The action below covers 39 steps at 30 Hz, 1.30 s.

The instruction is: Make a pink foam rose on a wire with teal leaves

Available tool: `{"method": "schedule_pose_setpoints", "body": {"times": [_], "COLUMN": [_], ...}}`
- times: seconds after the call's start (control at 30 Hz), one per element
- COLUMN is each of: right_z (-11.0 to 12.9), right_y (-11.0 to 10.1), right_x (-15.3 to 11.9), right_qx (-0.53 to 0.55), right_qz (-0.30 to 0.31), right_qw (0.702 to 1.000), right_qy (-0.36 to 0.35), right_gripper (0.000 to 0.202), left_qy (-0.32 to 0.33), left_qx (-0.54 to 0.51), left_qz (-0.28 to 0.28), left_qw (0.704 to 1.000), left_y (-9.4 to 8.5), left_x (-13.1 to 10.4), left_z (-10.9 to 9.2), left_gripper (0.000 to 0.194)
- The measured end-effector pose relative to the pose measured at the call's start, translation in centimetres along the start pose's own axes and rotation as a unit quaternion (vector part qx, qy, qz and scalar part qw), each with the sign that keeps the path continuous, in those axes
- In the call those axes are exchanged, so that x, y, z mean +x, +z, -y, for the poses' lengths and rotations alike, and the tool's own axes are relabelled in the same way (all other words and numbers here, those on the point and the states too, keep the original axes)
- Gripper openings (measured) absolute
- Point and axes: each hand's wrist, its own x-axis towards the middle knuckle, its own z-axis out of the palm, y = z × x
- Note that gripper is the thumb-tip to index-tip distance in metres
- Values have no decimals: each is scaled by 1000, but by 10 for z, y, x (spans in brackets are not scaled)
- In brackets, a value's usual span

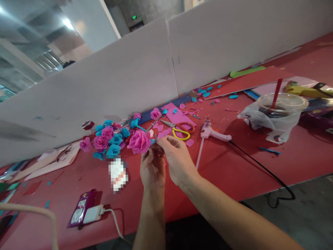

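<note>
A large pink paper rose (139, 141) faces left at the middle of the view, just beyond my left hand (153, 165), whose fingers are closed round its base. My right hand (177, 154) pinches a small blue strip (153, 141) right behind the bloom, its fingertips against those of my left hand. Beyond my hands, scissors (180, 131) with yellow and orange handles lie on the red table (226, 173). A bunch of pink and blue paper flowers (108, 139) rests to the left of the rose.
A pale pink glue gun (215, 134) with a black cable lies right of my hands. Further right stands a lidded cup (279, 107) in a plastic bag. A purple power strip (82, 208) with a white plug is at front left. Glasses (61, 154) lie at left.
</note>
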Motion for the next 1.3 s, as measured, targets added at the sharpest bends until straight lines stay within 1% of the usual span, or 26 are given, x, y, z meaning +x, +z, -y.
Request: {"method": "schedule_pose_setpoints", "body": {"times": [0.17,0.27,0.33,0.4,0.47,0.53,0.63,0.77,0.87,0.93,1.07,1.17,1.3], "right_z": [0,1,3,4,4,4,3,4,4,4,5,8,15], "right_y": [-1,0,-1,-3,-5,-8,-10,-8,-6,-5,-6,-9,-15], "right_x": [0,-1,-2,-3,-2,-1,3,9,13,15,18,21,25], "right_qx": [0,-5,3,20,37,41,4,-70,-91,-86,-67,-75,-119], "right_qz": [16,19,19,14,12,19,38,78,93,104,134,144,176], "right_qw": [1000,1000,1000,1000,999,999,999,994,991,990,989,986,974], "right_qy": [-11,-19,-17,-5,13,15,-14,-9,-28,-31,10,48,74], "right_gripper": [16,17,14,8,12,17,21,27,29,29,34,35,29], "left_qy": [10,0,-6,-19,-39,-61,-95,-125,-143,-157,-192,-204,-202], "left_qx": [-13,-27,-38,-44,-45,-53,-72,-81,-88,-103,-119,-87,-42], "left_qz": [-6,-17,-23,-32,-43,-48,-47,-57,-59,-47,-6,12,66], "left_qw": [1000,999,999,998,997,996,992,987,984,981,974,975,976], "left_y": [1,1,2,2,3,5,10,16,17,17,12,7,-3], "left_x": [1,1,0,-2,-3,-5,-6,-9,-11,-13,-14,-11,-7], "left_z": [1,0,-2,-4,-8,-12,-17,-22,-25,-28,-33,-33,-33], "left_gripper": [13,12,11,10,8,6,12,17,19,22,26,22,16]}}
